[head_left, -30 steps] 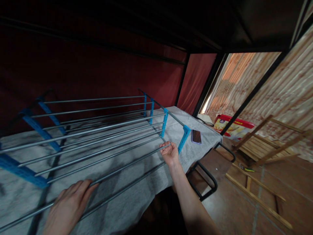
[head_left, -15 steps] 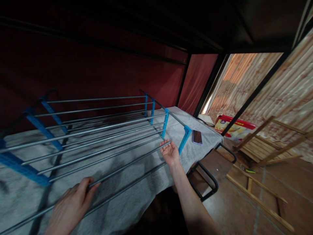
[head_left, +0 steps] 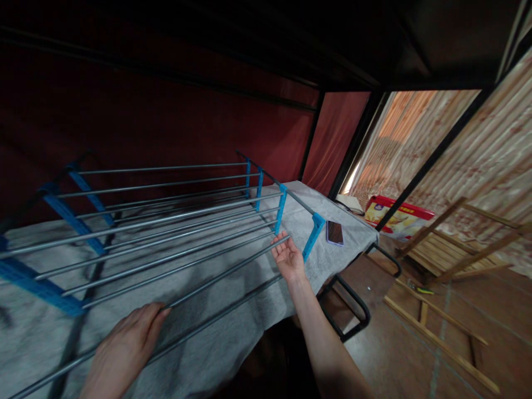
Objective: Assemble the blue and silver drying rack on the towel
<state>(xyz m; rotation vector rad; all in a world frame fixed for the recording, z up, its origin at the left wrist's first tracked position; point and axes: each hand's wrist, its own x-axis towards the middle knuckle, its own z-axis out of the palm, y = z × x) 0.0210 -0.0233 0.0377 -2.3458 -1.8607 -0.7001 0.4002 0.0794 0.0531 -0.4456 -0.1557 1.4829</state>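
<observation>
The grey rod (head_left: 224,276) is running through the curled fingers of my left hand (head_left: 127,343), its right end lying over the loosely spread fingers of my right hand (head_left: 288,257). A blue bracket (head_left: 313,235) is standing just right of that end; a phone (head_left: 334,233) is resting farther right on grey cloth (head_left: 266,313). The rack (head_left: 281,208) is spanning the far side. My right palm is facing up.
</observation>
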